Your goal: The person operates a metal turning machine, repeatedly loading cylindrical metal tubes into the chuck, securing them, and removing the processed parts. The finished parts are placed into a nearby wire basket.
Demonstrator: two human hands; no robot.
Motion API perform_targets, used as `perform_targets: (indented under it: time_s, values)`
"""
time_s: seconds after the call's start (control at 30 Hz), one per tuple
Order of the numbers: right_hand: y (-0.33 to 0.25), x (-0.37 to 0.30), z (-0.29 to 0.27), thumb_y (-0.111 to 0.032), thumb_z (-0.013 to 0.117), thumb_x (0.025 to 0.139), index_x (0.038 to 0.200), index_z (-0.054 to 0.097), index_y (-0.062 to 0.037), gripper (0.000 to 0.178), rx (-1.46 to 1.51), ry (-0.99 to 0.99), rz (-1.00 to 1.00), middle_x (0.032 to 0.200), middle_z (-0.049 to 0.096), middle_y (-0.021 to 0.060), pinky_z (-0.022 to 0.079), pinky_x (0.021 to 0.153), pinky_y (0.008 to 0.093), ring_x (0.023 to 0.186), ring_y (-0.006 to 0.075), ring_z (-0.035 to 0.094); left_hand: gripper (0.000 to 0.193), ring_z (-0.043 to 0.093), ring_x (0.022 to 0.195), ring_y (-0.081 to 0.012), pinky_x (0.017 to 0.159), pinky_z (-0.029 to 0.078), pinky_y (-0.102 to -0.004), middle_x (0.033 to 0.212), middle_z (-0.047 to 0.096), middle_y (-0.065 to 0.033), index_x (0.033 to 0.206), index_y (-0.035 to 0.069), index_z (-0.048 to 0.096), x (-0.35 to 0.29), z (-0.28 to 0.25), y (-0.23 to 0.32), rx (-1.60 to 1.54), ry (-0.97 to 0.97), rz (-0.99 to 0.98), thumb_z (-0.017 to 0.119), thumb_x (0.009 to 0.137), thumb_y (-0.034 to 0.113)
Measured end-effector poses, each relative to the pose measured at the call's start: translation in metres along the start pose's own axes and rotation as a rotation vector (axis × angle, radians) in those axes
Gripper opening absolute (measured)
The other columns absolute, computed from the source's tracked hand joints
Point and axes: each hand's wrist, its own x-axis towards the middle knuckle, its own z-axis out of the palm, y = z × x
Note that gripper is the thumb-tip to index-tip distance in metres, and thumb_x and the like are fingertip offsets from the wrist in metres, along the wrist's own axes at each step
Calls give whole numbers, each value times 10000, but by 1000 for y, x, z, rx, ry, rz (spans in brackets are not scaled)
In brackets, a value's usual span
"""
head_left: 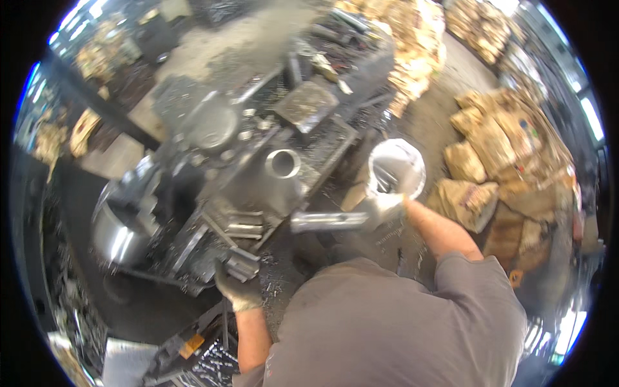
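Note:
My right hand (385,210), in a pale work glove, is closed round one end of a shiny metal tube (327,222). The tube points left, level with the bench edge, and is smeared by motion. My left hand (238,289), in a glove with dark, dirty fingers, is wrapped against a short ribbed metal cylinder (243,265) at the bench's near corner. Just beyond it, similar metal cylinders (245,226) lie side by side on the greasy bench (322,169). Right by my right hand stands a white-lined bucket (406,160) with metal rods (385,182) inside.
An upright metal cylinder with an open ring top (282,164) stands mid-bench, near a rectangular metal block (307,107). A large rounded metal housing (122,226) sits left. Filled tan sacks (493,145) are piled at right. Metal shavings (216,366) lie at lower left.

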Motion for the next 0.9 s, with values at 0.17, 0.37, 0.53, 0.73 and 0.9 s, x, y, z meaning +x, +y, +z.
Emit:
perform_targets:
  time_s: [0.17, 0.37, 0.53, 0.73, 0.9]
  values:
    - [156, -59, -16, -229, 831, 848, 922, 767, -64, 192, 498, 133, 789, 697, 670, 65, 585, 498, 370, 567, 192, 674, 653, 742, 1022, -320, 880, 609, -498, 1171, 766, -174, 1385, -22, 650, -4, 9, 12, -120, 93, -133, 477, 1114, 546]
    - [145, -6, -67, -324, 765, 891, 1382, 677, -94, 549, -338, 542, 561, 1145, 792, 111, 588, 906, 411, 1072, 274, 741, 713, 723, 1089, -362, 833, 615, -527, 1352, 712, -173, 1526, 12, 563, 1, 22, 20, -119, -323, -234, 495, 1106, 585]
    - [-78, 46, -68, -386, 844, 849, 1510, 571, -37, 796, -117, 663, -364, 1210, 758, 258, 595, 947, 461, 1085, 390, 764, 734, 680, 1246, -379, 944, 578, -591, 1432, 681, -177, 1543, 36, 547, -8, 48, 4, -254, -196, -295, 491, 1102, 619]
    - [-197, 81, -33, -455, 851, 817, 1104, 785, -170, 410, -194, 316, -514, 1020, 787, 206, 624, 816, 462, 939, 353, 785, 704, 765, 947, -326, 851, 643, -502, 1130, 747, -159, 1482, 73, 562, -40, 50, 13, 138, -78, -369, 595, 1056, 632]
    - [-208, 119, 71, -172, 734, 879, 1526, 520, -113, 684, -395, 370, -719, 1362, 689, 243, 617, 912, 518, 1091, 452, 736, 506, 736, 1076, -309, 984, 606, -492, 1189, 736, -134, 1385, 65, 620, -50, 88, 36, -18, 195, -224, 608, 1098, 481]
